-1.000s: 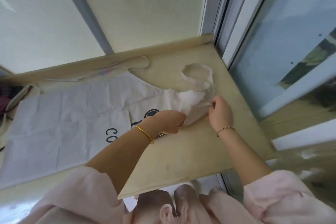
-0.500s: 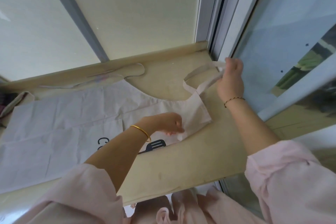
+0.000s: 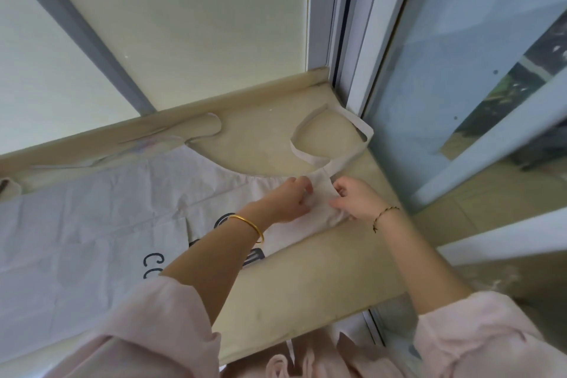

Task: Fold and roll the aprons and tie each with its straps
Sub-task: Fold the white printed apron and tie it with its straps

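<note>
A pale grey apron with black print lies spread flat on the beige table. Its narrow bib end points right. The neck loop lies open on the table beyond the bib, reaching the window corner. One waist strap curls along the back ledge. My left hand rests on the bib with its fingers curled over the cloth at the top edge. My right hand pinches the bib's right edge between thumb and fingers. The two hands are close together.
A raised ledge and frosted window panes back the table. A sliding window frame stands at the right corner. The table's front edge runs close to my body. Another strap end shows at far left.
My right hand let go of the neck loop it had lifted near the window and dropped back to the bib. The loop now lies flat. My left hand stayed on the bib.
</note>
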`<action>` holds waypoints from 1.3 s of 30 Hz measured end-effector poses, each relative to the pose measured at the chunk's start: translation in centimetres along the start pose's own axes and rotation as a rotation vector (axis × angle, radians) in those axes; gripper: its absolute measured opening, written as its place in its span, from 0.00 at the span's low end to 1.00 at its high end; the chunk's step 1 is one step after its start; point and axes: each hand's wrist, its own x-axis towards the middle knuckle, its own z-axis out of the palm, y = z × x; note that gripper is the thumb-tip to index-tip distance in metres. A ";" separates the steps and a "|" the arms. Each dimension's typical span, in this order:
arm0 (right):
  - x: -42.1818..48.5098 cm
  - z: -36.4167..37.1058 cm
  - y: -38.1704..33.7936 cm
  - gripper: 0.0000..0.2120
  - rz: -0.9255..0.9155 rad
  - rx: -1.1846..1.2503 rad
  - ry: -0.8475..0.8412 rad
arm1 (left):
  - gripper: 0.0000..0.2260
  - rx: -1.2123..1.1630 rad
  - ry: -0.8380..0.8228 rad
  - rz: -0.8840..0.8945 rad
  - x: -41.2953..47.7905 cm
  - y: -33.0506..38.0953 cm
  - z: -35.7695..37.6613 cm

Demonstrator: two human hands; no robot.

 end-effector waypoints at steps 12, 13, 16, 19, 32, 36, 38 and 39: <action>4.0 -0.2 -1.8 0.14 0.157 0.157 0.374 | 0.25 0.024 -0.018 0.049 0.0 -0.3 0.7; 4.1 -0.1 -2.0 0.13 0.161 0.148 0.374 | 0.25 0.020 -0.019 0.049 0.0 -0.4 0.8; 4.2 0.1 -2.5 0.08 0.112 0.097 0.392 | 0.22 -0.079 -0.010 0.017 0.1 -0.3 0.6; 3.7 -0.1 -3.3 0.10 -0.014 0.300 0.399 | 0.16 -0.486 0.138 -0.121 0.2 0.6 -0.7; 1.8 1.7 -4.2 0.11 -0.424 -0.147 0.323 | 0.06 -0.932 0.411 -0.255 1.1 5.2 -6.0; 1.4 2.2 -3.0 0.05 -0.311 -0.129 0.430 | 0.05 -1.328 0.543 -0.208 0.8 5.0 -7.7; 1.3 2.6 -2.5 0.05 -0.252 -0.071 0.495 | 0.07 -1.444 0.580 -0.150 0.1 4.8 -8.9; 1.4 2.9 -2.4 0.06 -0.232 -0.052 0.516 | 0.08 -1.493 0.610 -0.129 -0.3 4.6 -9.5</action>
